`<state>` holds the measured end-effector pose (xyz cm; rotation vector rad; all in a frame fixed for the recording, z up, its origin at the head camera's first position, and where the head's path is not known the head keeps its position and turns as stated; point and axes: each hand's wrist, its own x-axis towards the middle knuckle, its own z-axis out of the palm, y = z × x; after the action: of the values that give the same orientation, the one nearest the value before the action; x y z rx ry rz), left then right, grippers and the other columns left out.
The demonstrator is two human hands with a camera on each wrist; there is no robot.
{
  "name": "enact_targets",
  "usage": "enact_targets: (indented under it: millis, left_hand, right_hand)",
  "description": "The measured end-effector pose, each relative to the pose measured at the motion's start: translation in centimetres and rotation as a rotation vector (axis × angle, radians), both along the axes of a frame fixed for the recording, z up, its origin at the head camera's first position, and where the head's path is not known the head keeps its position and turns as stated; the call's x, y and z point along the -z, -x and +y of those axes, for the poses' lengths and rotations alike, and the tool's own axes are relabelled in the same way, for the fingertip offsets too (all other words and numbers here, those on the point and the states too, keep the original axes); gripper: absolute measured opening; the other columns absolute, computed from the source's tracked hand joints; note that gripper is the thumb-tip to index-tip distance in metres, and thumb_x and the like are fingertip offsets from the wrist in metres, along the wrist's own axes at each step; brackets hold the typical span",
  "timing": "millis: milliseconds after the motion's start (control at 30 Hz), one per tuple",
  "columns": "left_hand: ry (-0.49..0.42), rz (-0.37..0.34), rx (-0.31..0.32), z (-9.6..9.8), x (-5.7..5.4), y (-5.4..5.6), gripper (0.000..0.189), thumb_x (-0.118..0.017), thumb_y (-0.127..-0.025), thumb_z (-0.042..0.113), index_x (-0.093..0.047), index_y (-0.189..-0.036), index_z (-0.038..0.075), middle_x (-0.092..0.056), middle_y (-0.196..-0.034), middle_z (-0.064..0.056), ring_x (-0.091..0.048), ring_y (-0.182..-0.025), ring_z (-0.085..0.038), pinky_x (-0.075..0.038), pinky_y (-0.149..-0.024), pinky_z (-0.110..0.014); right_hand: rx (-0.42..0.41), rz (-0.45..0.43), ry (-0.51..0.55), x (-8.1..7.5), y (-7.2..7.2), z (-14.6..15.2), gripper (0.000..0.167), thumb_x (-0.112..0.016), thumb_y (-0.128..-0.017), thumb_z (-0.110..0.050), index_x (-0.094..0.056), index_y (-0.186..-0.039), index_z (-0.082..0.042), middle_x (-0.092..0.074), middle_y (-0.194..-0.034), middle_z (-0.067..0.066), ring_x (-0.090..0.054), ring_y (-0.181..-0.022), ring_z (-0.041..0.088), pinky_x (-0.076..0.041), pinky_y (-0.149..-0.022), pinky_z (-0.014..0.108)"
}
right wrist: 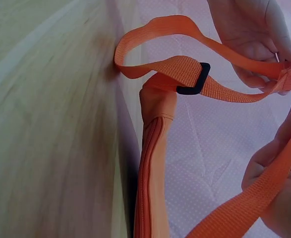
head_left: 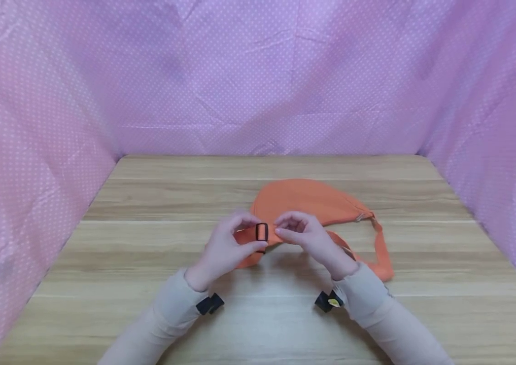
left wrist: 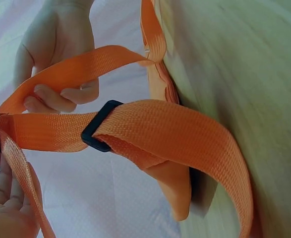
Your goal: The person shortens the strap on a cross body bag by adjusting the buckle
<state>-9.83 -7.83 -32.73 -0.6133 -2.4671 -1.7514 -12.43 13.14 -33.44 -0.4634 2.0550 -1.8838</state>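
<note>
An orange waist bag [head_left: 303, 200] with a webbing strap [left wrist: 185, 129] lies on the table beyond the hands. My left hand [head_left: 228, 248] holds a black slider buckle [head_left: 262, 232] on the strap, index finger at its top edge and thumb at its bottom. Just to the right, my right hand [head_left: 312, 241] pinches the webbing between thumb and fingertips. A second black buckle [right wrist: 204, 75] hangs on the strap below the hands, by one end of the bag. In the right wrist view the bag's zipper [right wrist: 146, 188] runs along its edge.
The wooden table [head_left: 125, 203] carries the bag, with the strap's far loop [head_left: 383, 253] lying to the right. Pink dotted cloth [head_left: 267, 76] encloses the back and both sides. Black wrist devices [head_left: 209, 304] sit at both sleeve cuffs.
</note>
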Motion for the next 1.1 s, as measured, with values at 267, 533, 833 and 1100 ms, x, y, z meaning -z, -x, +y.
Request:
enact_targets:
  millis: [267, 533, 833, 1100]
  left_hand:
    - [-0.09, -0.015, 0.09, -0.3, 0.0, -0.5, 0.031, -0.078, -0.074, 0.0, -0.063, -0.101, 0.005, -0.061, -0.101, -0.007, -0.062, -0.09, -0.018, -0.054, -0.083, -0.028]
    - [-0.046, -0.022, 0.094, -0.8, 0.0, -1.0, 0.031, -0.08, -0.073, 0.005, -0.067, -0.1, 0.011, -0.063, -0.1, -0.002, -0.062, -0.091, -0.015, -0.054, -0.083, -0.028]
    - [0.071, 0.01, 0.042, -1.6, 0.4, -1.6, 0.032, -0.084, -0.07, 0.014, -0.07, -0.098, 0.02, -0.066, -0.1, 0.009, -0.059, -0.095, -0.01, -0.05, -0.089, -0.033]
    - [0.085, 0.028, 0.008, -2.0, 0.4, -1.6, 0.034, -0.084, -0.07, 0.015, -0.068, -0.1, 0.018, -0.067, -0.099, 0.008, -0.062, -0.094, -0.008, -0.05, -0.089, -0.032]
  right_hand:
    - [-0.043, 0.026, -0.006, 0.3, -0.2, -0.4, 0.021, -0.064, -0.087, -0.003, -0.059, -0.103, 0.01, -0.064, -0.083, -0.008, -0.058, -0.074, 0.009, -0.049, -0.066, 0.02]
    - [-0.063, 0.052, -0.01, 0.4, -0.6, -0.8, 0.022, -0.066, -0.087, -0.006, -0.061, -0.102, 0.009, -0.065, -0.085, -0.002, -0.059, -0.074, 0.013, -0.052, -0.067, 0.023]
    - [-0.116, 0.085, 0.047, 0.4, -1.2, -1.8, 0.019, -0.066, -0.086, -0.004, -0.062, -0.099, 0.009, -0.066, -0.083, -0.001, -0.06, -0.072, 0.011, -0.052, -0.067, 0.022]
    - [-0.119, 0.077, 0.069, 0.1, -1.0, -2.5, 0.033, -0.064, -0.087, -0.001, -0.051, -0.115, 0.012, -0.065, -0.084, -0.009, -0.061, -0.076, 0.007, -0.05, -0.068, 0.018]
